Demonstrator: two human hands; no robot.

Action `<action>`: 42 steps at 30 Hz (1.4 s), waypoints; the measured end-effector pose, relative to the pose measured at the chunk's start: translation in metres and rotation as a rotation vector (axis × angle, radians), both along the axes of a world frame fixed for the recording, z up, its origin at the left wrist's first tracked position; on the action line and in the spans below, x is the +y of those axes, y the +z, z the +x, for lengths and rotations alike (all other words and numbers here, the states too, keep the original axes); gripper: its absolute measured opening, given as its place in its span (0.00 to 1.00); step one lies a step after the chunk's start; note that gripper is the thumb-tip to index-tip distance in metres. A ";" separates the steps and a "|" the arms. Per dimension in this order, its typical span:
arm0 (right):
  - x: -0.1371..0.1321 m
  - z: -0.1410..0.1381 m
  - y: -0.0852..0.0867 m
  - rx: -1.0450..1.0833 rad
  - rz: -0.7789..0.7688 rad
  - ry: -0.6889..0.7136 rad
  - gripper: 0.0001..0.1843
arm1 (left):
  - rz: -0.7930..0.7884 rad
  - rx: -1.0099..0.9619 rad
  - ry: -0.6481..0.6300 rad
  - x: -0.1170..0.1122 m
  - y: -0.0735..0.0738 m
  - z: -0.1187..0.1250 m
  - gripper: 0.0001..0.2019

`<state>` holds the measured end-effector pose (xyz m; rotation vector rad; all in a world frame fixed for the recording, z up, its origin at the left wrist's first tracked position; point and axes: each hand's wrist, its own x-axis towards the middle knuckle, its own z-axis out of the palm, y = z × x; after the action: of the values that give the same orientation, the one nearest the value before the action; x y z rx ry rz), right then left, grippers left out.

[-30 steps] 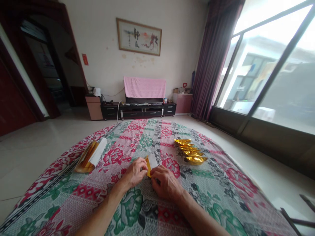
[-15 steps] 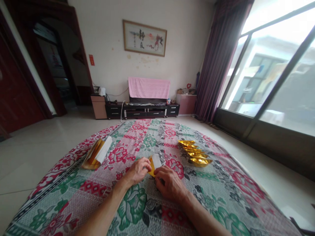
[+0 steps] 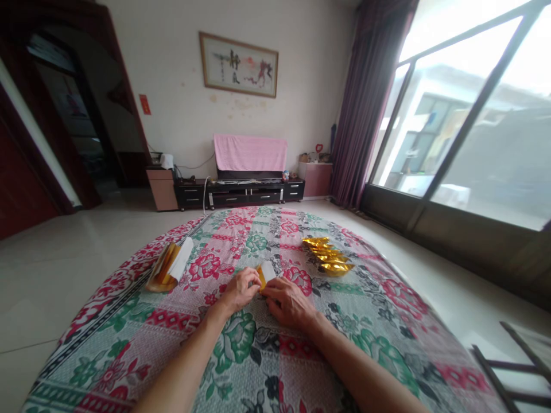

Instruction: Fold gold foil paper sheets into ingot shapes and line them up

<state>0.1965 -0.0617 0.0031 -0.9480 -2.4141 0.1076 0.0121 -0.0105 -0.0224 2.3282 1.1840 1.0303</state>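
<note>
My left hand (image 3: 241, 291) and my right hand (image 3: 287, 301) meet at the middle of a flowered cloth (image 3: 241, 355). Both pinch one small sheet of gold and white paper (image 3: 266, 272), which stands up between their fingertips. A row of several folded gold paper pieces (image 3: 328, 256) lies to the right, beyond my right hand. A stack of gold and white sheets (image 3: 170, 266) lies to the left, beyond my left hand.
The cloth lies on a pale tiled floor (image 3: 55, 269). A low dark cabinet (image 3: 241, 192) with a pink towel (image 3: 250, 152) stands at the far wall. A large window (image 3: 465, 120) and purple curtain (image 3: 365, 103) run along the right. A dark frame (image 3: 508, 367) shows at the lower right.
Both hands stay pinched on the same sheet and have closed in on it, so less paper shows. The camera has shifted a little.
</note>
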 end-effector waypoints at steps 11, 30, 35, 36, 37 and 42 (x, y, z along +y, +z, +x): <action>-0.003 0.001 -0.003 0.013 0.001 0.023 0.15 | -0.009 0.019 0.041 -0.002 -0.001 0.005 0.06; -0.013 0.001 -0.003 0.115 0.003 0.014 0.12 | -0.034 0.036 0.077 -0.003 0.001 0.009 0.07; -0.014 0.003 -0.005 0.137 -0.025 -0.007 0.11 | -0.020 0.033 0.083 -0.005 -0.002 0.008 0.07; -0.011 0.004 -0.004 0.151 -0.024 -0.017 0.11 | -0.018 0.025 0.084 -0.005 -0.002 0.008 0.07; -0.008 0.004 -0.003 0.166 -0.017 -0.036 0.11 | -0.014 0.019 0.082 -0.007 -0.003 0.008 0.07; 0.035 -0.006 0.007 0.147 0.027 -0.201 0.13 | -0.024 0.000 0.068 -0.013 0.000 0.009 0.07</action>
<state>0.1905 -0.0270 0.0105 -1.1237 -2.1694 0.0690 0.0207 -0.0231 -0.0225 2.2840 1.2766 1.0332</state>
